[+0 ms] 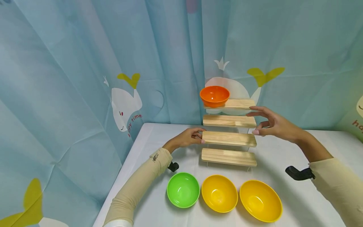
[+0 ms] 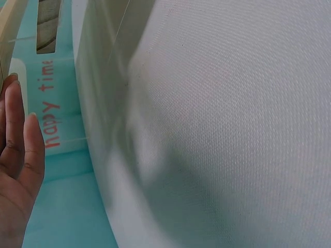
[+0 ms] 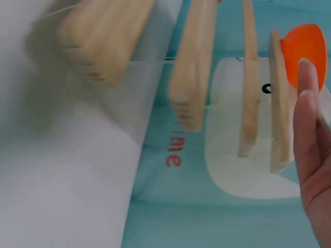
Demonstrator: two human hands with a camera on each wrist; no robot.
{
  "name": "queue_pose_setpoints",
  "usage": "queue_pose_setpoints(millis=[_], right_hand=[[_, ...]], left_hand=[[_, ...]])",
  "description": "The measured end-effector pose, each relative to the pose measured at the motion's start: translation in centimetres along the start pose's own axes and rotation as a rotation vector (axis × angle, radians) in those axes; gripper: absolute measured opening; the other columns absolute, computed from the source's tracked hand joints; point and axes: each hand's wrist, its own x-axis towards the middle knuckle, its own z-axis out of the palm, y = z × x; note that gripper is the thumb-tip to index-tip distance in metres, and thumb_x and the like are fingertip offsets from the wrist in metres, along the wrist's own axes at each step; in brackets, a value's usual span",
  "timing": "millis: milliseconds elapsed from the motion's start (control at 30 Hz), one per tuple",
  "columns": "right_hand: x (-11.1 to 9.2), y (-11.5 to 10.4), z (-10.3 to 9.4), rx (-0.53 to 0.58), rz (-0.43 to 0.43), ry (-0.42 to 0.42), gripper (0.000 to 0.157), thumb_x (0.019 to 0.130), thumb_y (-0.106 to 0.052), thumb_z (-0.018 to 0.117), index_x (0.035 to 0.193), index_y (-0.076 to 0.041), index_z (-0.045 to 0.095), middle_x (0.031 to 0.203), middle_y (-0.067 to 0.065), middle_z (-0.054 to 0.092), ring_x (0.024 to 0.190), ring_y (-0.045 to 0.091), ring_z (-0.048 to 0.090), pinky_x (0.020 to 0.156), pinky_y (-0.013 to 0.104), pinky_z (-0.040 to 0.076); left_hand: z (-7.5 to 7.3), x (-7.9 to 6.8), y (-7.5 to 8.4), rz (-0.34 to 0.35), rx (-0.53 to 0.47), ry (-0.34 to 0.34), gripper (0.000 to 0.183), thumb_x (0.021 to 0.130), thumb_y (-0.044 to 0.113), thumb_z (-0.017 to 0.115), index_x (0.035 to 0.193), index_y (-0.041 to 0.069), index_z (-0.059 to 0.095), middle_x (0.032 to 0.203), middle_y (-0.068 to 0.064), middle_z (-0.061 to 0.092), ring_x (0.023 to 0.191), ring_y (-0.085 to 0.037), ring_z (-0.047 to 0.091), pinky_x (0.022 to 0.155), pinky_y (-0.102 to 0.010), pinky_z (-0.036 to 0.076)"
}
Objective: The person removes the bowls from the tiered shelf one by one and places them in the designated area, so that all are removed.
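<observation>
A stepped rack with several pale wooden planks [image 1: 229, 138] stands on the white table. At the left end of its third plank from the top, my left hand [image 1: 185, 137] pinches the wood with thumb and index finger. In the left wrist view, fingers [image 2: 14, 129] lie against a plank edge. My right hand [image 1: 273, 124] is by the right ends of the upper planks, fingertips spread and holding nothing; whether they touch the wood is hard to tell. An orange bowl [image 1: 214, 96] sits upright on the left part of the top plank, left of my right hand.
In front of the rack, a green bowl [image 1: 183, 190], a yellow bowl [image 1: 219, 194] and a larger yellow bowl [image 1: 261, 201] stand in a row. A blue curtain [image 1: 170, 63] with whale prints hangs behind and left of the table [image 1: 158, 132].
</observation>
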Motion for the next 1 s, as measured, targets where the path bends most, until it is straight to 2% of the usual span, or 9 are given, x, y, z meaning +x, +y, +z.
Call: queue_pose_setpoints(millis=[133,333,567,833,1000], right_hand=[[1.8,-0.6,-0.2,-0.020,0.083,0.040,0.083,0.091,-0.006,0.071,0.158,-0.018,0.024,0.145,-0.004,0.047,0.086,0.019,0.071,0.072,0.033,0.057],[3.9,-1.1,-0.6,-0.079,0.156,0.063,0.077,0.093,-0.018,0.073,0.157,-0.021,0.028,0.150,0.008,0.047,0.099,0.004,0.068,0.074,0.036,0.058],[5.9,-1.7,-0.8,-0.080,0.190,0.080,0.075,0.094,-0.025,0.072,0.156,-0.018,0.030,0.151,0.010,0.046,0.096,0.012,0.067,0.075,0.035,0.056],[7.9,-2.2,-0.6,-0.022,0.225,0.120,0.078,0.095,-0.031,0.070,0.158,-0.015,0.027,0.154,0.014,0.042,0.096,0.018,0.072,0.079,0.033,0.058],[9.3,-2.3,-0.3,0.010,0.234,0.111,0.083,0.095,-0.032,0.070,0.160,-0.014,0.022,0.156,0.015,0.039,0.091,0.012,0.072,0.079,0.030,0.058]], left_hand=[[0.1,-0.1,0.1,0.005,-0.002,0.002,0.063,0.096,0.021,0.071,0.151,0.009,0.044,0.117,-0.010,0.070,0.111,-0.019,0.066,0.096,-0.029,0.053],[0.1,-0.2,0.2,0.012,-0.004,0.001,0.062,0.096,0.018,0.070,0.151,0.007,0.044,0.116,-0.012,0.070,0.108,-0.019,0.067,0.095,-0.028,0.054],[0.0,-0.2,0.4,0.010,0.001,-0.002,0.061,0.096,0.019,0.069,0.151,0.009,0.044,0.117,-0.011,0.070,0.110,-0.018,0.066,0.095,-0.028,0.053],[0.1,-0.2,0.6,0.015,-0.004,-0.007,0.062,0.096,0.019,0.070,0.151,0.008,0.044,0.118,-0.011,0.070,0.111,-0.017,0.065,0.095,-0.026,0.053],[0.3,-0.1,0.6,0.024,-0.006,-0.008,0.062,0.097,0.018,0.069,0.151,0.006,0.043,0.116,-0.012,0.070,0.111,-0.018,0.065,0.095,-0.027,0.053]])
